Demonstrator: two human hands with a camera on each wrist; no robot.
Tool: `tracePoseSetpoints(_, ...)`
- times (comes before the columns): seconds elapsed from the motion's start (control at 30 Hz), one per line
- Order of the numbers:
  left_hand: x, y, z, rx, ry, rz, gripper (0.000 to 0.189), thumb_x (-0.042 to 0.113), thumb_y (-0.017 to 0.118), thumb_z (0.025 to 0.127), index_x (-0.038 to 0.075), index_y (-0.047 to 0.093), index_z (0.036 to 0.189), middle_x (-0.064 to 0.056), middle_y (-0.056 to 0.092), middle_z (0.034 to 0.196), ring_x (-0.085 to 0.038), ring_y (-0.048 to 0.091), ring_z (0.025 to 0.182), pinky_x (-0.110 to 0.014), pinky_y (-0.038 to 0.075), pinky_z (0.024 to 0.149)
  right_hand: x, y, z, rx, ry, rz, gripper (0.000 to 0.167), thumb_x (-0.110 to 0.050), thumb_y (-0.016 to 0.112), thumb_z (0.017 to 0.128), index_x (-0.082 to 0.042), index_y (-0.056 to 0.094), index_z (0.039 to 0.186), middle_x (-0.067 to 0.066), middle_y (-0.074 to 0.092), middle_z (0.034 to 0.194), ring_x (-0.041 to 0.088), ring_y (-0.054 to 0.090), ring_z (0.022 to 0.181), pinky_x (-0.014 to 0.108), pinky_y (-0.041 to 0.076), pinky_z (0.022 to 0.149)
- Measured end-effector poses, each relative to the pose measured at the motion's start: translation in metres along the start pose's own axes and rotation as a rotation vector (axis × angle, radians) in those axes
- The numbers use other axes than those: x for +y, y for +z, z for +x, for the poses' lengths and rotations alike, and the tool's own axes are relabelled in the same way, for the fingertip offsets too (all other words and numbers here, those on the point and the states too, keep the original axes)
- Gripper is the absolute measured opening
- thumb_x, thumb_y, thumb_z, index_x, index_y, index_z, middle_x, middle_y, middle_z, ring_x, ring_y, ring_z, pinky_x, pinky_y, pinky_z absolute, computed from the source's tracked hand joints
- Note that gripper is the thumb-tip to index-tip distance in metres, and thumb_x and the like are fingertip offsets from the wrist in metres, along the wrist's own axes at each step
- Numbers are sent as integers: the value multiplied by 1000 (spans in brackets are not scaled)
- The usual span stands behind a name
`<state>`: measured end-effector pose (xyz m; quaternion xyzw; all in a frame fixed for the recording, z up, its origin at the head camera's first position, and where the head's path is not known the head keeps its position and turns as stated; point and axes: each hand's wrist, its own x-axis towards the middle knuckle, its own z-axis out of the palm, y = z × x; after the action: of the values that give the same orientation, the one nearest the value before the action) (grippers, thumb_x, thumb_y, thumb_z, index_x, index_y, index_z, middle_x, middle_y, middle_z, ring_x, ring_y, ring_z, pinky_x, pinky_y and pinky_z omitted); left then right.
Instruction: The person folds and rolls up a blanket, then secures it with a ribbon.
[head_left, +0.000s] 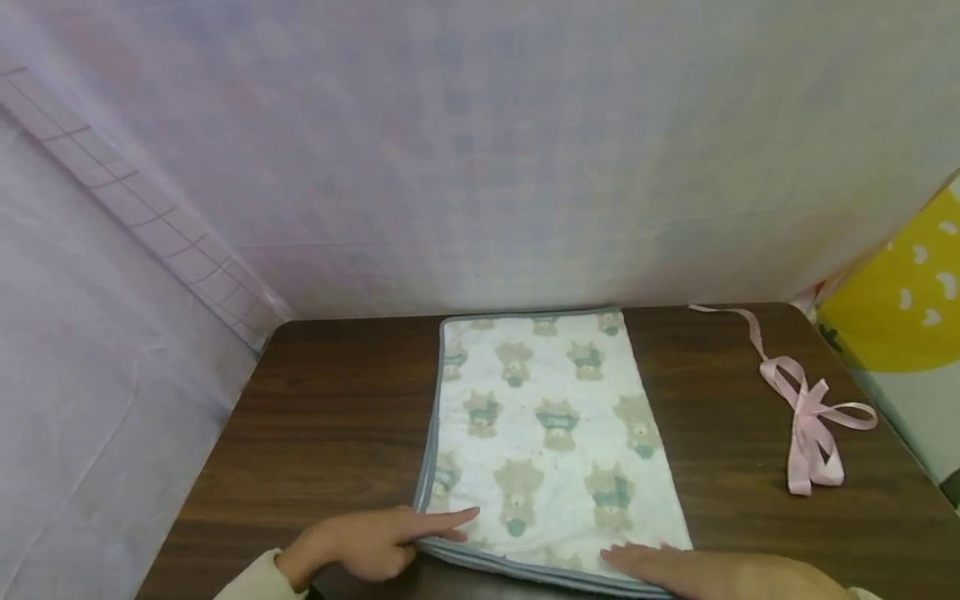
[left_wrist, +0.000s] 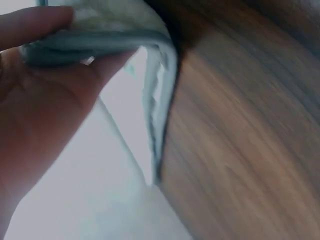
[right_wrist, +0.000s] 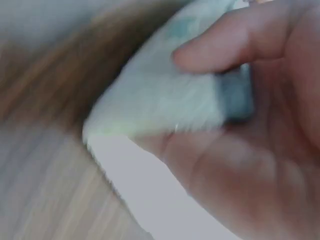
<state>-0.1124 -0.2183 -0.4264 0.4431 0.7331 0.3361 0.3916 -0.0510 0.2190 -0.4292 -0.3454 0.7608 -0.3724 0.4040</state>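
Observation:
A folded white blanket with beige bears and grey-blue trim lies on the brown table. My left hand grips its near left corner; in the left wrist view, the fingers and thumb pinch the layered trimmed edge, which bends upward. At the near right corner, my right hand holds the blanket too, with its edge between thumb and fingers in the right wrist view, where the fabric looks blurred. Several layers show along the near and left edges.
A pink ribbon bow with a long tail lies at the table's right side. Brown tabletop shows left of the blanket. A pale curtain hangs behind the table, and a yellow patterned shape stands at right.

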Motion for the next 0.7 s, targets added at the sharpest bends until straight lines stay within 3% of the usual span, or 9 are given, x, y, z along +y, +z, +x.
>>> tracePoseSetpoints(0.07, -5, -6, -2, 61, -15, -56, 76, -9, 46, 94, 18, 19, 160, -8, 38, 156, -9, 49, 128, -25, 41, 105, -3, -12, -6, -11, -33, 58, 67, -18, 57, 100, -22, 24, 159, 3, 30, 161, 9, 31, 143, 21, 37, 107)
tracePoseSetpoints(0.13, -11, -11, -2, 133, -13, -95, 68, 1, 48, 99, 17, 21, 159, -7, 32, 160, -16, 47, 133, -30, 37, 111, 2, -23, -7, 24, -114, -20, 69, -5, 55, 98, -15, 23, 159, 7, 31, 161, 8, 32, 142, 19, 36, 108)
tracePoseSetpoints(0.2, -17, -14, -1, 209, -8, -117, 65, 10, 52, 102, 15, 21, 159, -5, 24, 163, -24, 29, 146, -37, 30, 117, 10, -31, -8, 87, -176, -105, 68, 2, 51, 97, -10, 23, 158, 12, 31, 160, 10, 30, 143, 19, 35, 109)
tracePoseSetpoints(0.27, -22, -17, 1, 284, -8, -142, 66, 17, 54, 102, 15, 21, 159, -6, 20, 164, -25, 22, 148, -37, 26, 118, 16, -38, -8, 158, -154, -148, 67, 1, 51, 97, -12, 25, 158, 10, 33, 160, 8, 30, 142, 19, 36, 108)
tracePoseSetpoints(0.37, -29, -20, 5, 421, -20, -162, 68, 18, 57, 101, 11, 23, 158, -14, 32, 159, -11, 62, 109, -25, 49, 93, 26, -46, -7, 246, -98, -109, 58, -11, 50, 103, -14, 28, 157, 10, 35, 159, 2, 30, 140, 19, 37, 105)
tracePoseSetpoints(0.43, -34, -21, 10, 530, -49, -189, 66, 17, 59, 100, 8, 27, 157, -19, 58, 130, -3, 55, 69, -18, 47, 67, 31, -51, -5, 320, -86, -67, 55, -13, 49, 104, -12, 31, 156, 13, 36, 157, -2, 31, 138, 18, 38, 102)
tracePoseSetpoints(0.5, -38, -23, 15, 636, -92, -213, 62, 18, 60, 100, 6, 33, 154, -11, 60, 92, -1, 31, 51, -17, 33, 50, 38, -54, 0, 419, -87, -16, 51, -12, 50, 104, -9, 36, 153, 18, 40, 154, -5, 33, 136, 16, 38, 101)
tracePoseSetpoints(0.6, -41, -23, 18, 700, -151, -282, 61, 21, 62, 99, 8, 36, 152, -1, 55, 76, -5, 45, 60, -19, 38, 55, 46, -54, 6, 574, -87, 42, 44, -10, 52, 103, -4, 45, 145, 20, 49, 144, -6, 43, 125, 14, 42, 92)
tracePoseSetpoints(0.7, -44, -23, 13, 639, -178, -299, 70, 24, 67, 95, 12, 32, 155, -9, 66, 115, -13, 58, 93, -22, 46, 77, 53, -51, 9, 625, -87, 106, 38, -9, 51, 103, 1, 48, 140, 10, 63, 117, -5, 53, 101, 16, 46, 76)
